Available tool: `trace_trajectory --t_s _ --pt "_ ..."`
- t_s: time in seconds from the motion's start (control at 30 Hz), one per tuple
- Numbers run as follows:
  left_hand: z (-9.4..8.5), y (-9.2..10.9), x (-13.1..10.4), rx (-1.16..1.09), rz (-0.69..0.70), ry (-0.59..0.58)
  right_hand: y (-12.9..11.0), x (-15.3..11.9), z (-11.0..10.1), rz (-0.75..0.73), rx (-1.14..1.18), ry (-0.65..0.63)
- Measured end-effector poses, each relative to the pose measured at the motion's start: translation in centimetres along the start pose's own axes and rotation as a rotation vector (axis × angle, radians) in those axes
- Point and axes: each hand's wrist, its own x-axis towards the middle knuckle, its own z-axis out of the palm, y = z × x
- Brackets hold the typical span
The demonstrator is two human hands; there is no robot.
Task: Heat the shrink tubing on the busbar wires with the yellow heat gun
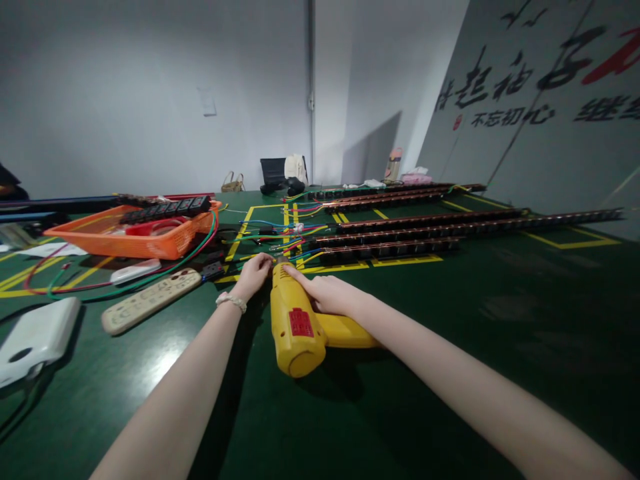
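A yellow heat gun [295, 327] with a red vent patch lies on its side on the green table, its nozzle facing away from me and its handle to the right. My right hand [333, 293] is closed on it where body and handle meet. Just left of the nozzle, my left hand [255, 272] is closed in a pinch; what sits between its fingertips is too small to make out. Thin coloured wires [310, 255] reach toward the nozzle from the ends of long dark strips with copper edges [395, 248].
At left stand an orange basket [170, 250] holding dark parts, a beige power strip [150, 301] and a white box-like device [40, 337] with a cable. Loose red and green wires curve around the basket. A bottle [393, 165] stands at the far edge.
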Motion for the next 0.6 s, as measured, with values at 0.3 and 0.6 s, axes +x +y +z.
trace_trajectory --t_s 0.3,0.6 --pt "0.1 -0.3 0.1 -0.011 0.028 0.004 1.2 -2.1 -0.3 0.066 -0.055 -0.024" --pt "0.2 -0.5 0.2 -0.011 0.034 -0.013 2.5 -3.4 -0.3 0.145 -0.115 0.015"
